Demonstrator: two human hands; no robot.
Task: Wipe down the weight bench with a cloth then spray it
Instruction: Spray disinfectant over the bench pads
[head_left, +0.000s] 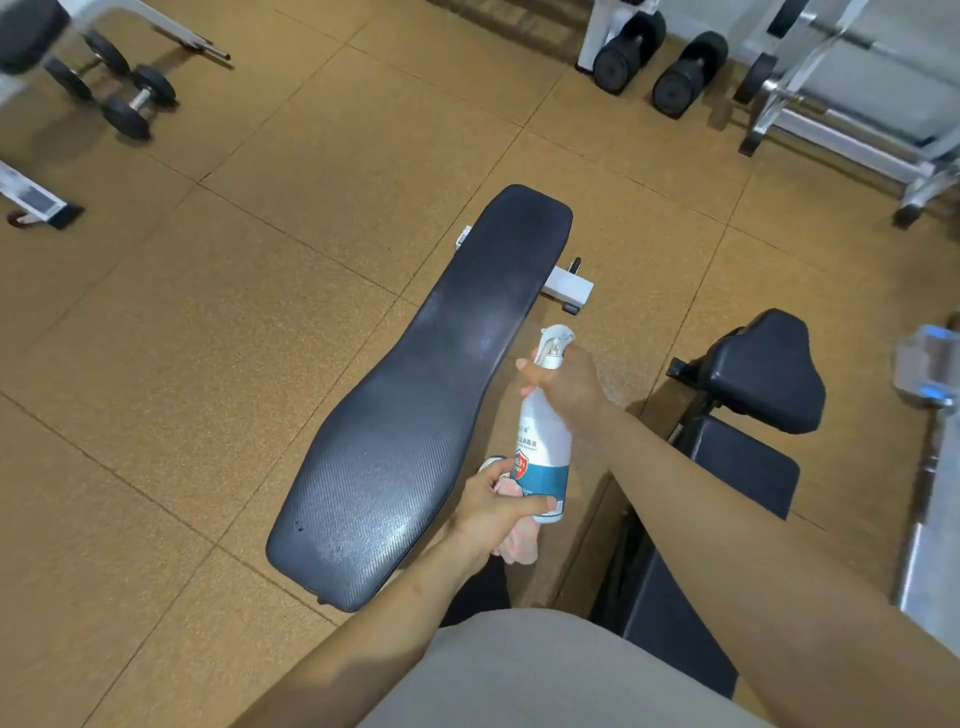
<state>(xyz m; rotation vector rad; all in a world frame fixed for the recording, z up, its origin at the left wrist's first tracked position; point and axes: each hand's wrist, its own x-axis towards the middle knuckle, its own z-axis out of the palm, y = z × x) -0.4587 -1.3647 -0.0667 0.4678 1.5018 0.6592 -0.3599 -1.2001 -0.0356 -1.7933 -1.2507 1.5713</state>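
A tan tiled floor (260, 312) fills the view. The bench (415, 415), a long dark pad, runs from the near centre away toward the upper right, with its white frame showing at the far end. A second bench (763, 374) stands just to its right, and a metal rack (841, 104) sits at the top right. Dumbbells (660, 62) lie by the far wall, and more lie at the top left.

A white spray bottle (543, 447) with a teal label is held in the air by the right edge of the bench, nozzle uppermost. The right hand (569, 387) is wrapped around its neck below the trigger head. The left hand (493, 512) is curled around a pinkish cloth (519, 540), its thumb pressed against the base of the bottle. Both hands meet on the bottle.
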